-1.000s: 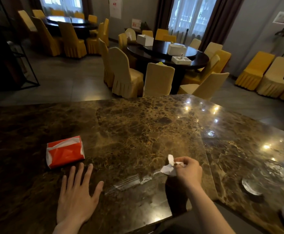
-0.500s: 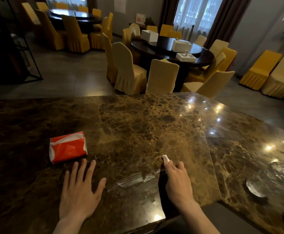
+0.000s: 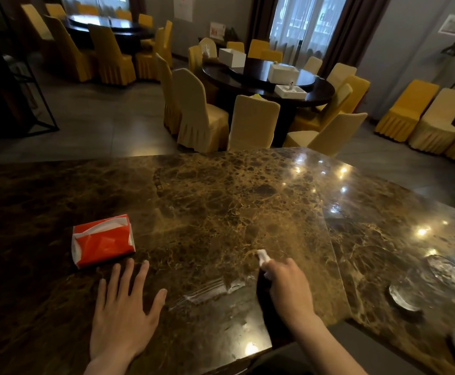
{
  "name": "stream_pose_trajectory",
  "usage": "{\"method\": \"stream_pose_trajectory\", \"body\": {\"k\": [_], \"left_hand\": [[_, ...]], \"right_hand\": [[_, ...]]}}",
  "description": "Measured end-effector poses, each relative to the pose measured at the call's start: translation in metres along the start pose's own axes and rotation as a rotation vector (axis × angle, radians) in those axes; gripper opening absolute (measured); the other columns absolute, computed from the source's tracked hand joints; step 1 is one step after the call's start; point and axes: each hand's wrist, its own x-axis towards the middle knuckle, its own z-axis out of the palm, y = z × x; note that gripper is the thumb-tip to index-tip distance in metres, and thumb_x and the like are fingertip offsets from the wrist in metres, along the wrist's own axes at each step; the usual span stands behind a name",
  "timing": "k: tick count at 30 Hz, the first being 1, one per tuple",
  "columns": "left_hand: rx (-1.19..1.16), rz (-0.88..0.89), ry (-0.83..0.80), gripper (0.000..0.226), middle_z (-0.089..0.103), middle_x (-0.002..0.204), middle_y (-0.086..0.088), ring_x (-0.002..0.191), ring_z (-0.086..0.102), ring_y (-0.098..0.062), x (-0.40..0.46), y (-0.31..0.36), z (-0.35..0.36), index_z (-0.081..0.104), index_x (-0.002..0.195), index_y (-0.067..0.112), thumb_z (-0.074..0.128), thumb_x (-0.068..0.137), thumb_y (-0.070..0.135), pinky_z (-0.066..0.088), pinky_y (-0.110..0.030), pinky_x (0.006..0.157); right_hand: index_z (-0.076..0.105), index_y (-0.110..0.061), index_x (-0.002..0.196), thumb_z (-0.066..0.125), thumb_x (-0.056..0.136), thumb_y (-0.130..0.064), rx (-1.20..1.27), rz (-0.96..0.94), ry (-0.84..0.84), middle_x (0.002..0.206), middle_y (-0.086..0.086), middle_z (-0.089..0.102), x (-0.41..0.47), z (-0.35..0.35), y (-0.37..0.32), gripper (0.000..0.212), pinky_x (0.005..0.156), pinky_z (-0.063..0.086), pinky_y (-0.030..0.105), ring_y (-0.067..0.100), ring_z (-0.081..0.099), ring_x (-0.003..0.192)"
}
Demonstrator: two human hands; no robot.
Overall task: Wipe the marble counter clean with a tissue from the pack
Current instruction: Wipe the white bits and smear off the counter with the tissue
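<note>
Brown marble tabletop: near its front edge the right hand clenches a wadded tissue; left hand lies flat, released, beside the red tissue pack. Firm, overlapping strokes should clear the streak.

Two bare hands and forearms show at the bottom of the view. The left hand has long, slim fingers with short, plain nails; it wears no ring, watch or bracelet. The right hand and its forearm are likewise uncovered, with no sleeve, glove or jewellery reaching the wrist on either arm.
</note>
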Motion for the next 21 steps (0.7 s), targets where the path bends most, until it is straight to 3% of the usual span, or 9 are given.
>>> {"method": "stream_pose_trajectory", "body": {"k": [3, 6, 10, 13, 16, 18, 21], "left_hand": [[-0.004, -0.003, -0.002, 0.094, 0.002, 0.172, 0.004, 0.157, -0.01, -0.019, 0.0, 0.001, 0.0, 0.002, 0.162, 0.038, -0.012, 0.08, 0.083, -0.006, -0.045, 0.128], [-0.006, -0.003, -0.013, 0.089, 0.001, 0.172, 0.003, 0.157, -0.01, -0.02, 0.0, 0.002, -0.002, 0.001, 0.162, 0.037, -0.003, 0.084, 0.08, -0.004, -0.046, 0.128], [0.003, -0.007, -0.025, 0.09, -0.002, 0.172, 0.003, 0.157, -0.011, -0.02, -0.001, 0.005, -0.005, -0.003, 0.161, 0.037, -0.005, 0.082, 0.079, -0.004, -0.046, 0.128], [-0.009, -0.008, -0.035, 0.092, -0.004, 0.172, 0.003, 0.156, -0.013, -0.02, -0.001, 0.005, -0.008, -0.005, 0.161, 0.037, -0.006, 0.08, 0.08, -0.005, -0.046, 0.128], [-0.01, -0.008, -0.038, 0.091, -0.006, 0.172, 0.003, 0.156, -0.014, -0.02, -0.002, 0.007, -0.01, -0.006, 0.161, 0.037, -0.005, 0.081, 0.079, -0.007, -0.046, 0.128], [-0.006, -0.012, -0.035, 0.09, -0.006, 0.172, 0.003, 0.156, -0.015, -0.02, -0.002, 0.008, -0.01, -0.007, 0.161, 0.036, -0.005, 0.081, 0.079, -0.007, -0.046, 0.128], [-0.002, -0.017, -0.025, 0.09, -0.005, 0.172, 0.003, 0.156, -0.014, -0.02, -0.002, 0.009, -0.01, -0.007, 0.161, 0.037, -0.004, 0.082, 0.079, -0.006, -0.046, 0.128]], "right_hand": [[0.075, -0.017, 0.107, 0.063, 0.093, -0.007, 0.04, 0.18, 0.078, 0.089, 0.004, 0.066, 0.013, -0.002, 0.005, 0.021, 0.065, 0.044, 0.03, 0.021, 0.057, 0.08], [0.071, -0.018, 0.112, 0.066, 0.091, -0.008, 0.052, -0.008, 0.046, 0.098, -0.002, 0.064, 0.003, 0.013, -0.027, 0.024, 0.069, 0.043, 0.024, 0.014, 0.051, 0.087], [0.049, -0.011, 0.137, 0.066, 0.085, -0.001, 0.054, -0.255, -0.048, 0.105, 0.0, 0.06, -0.01, 0.023, -0.044, 0.056, 0.069, 0.047, 0.031, 0.019, 0.05, 0.093], [0.063, -0.013, 0.112, 0.06, 0.091, -0.003, 0.034, -0.105, -0.019, 0.101, 0.0, 0.059, 0.004, 0.01, -0.019, 0.023, 0.07, 0.047, 0.031, 0.021, 0.053, 0.095], [0.066, -0.012, 0.105, 0.058, 0.096, -0.006, -0.033, 0.093, 0.017, 0.104, 0.003, 0.057, 0.015, 0.005, -0.014, 0.014, 0.073, 0.048, 0.031, 0.021, 0.051, 0.098], [0.064, -0.011, 0.109, 0.059, 0.097, -0.01, -0.009, 0.081, 0.018, 0.109, 0.003, 0.056, 0.012, 0.01, -0.031, 0.013, 0.075, 0.049, 0.027, 0.017, 0.049, 0.097], [0.065, -0.012, 0.11, 0.065, 0.092, -0.011, 0.058, -0.128, -0.017, 0.106, 0.002, 0.057, -0.009, 0.029, -0.062, 0.018, 0.069, 0.045, 0.026, 0.016, 0.049, 0.093]]}}
